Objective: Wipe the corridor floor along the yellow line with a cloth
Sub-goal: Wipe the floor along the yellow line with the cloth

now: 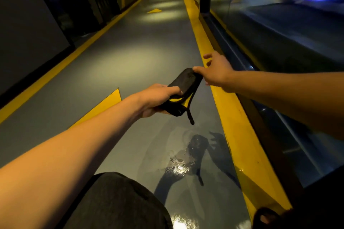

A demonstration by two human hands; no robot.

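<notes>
- the left hand point(158, 98) grips the near end of a folded black cloth point(183, 89), fingers curled over its top edge and thumb under; a yellow inner face shows at the fold beside the knuckles.
- the cloth is held in the air above the grey corridor floor point(115, 65), tilted up and away, with a black corner or strap hanging off its near end (which of the two is hard to say).
- the right hand point(216, 69) touches the cloth's far end with the thumb tip only; its other fingers are spread and loosely bent, holding nothing.
- the yellow line point(223, 102) runs along the right side of the floor, just beside and below the right hand, next to a dark glass wall point(279, 46).
- a wet, glossy patch point(178, 169) lies on the floor below the cloth, with the hands' shadows across it.
- a yellow arrow marking point(154, 11) lies farther up the corridor.
</notes>
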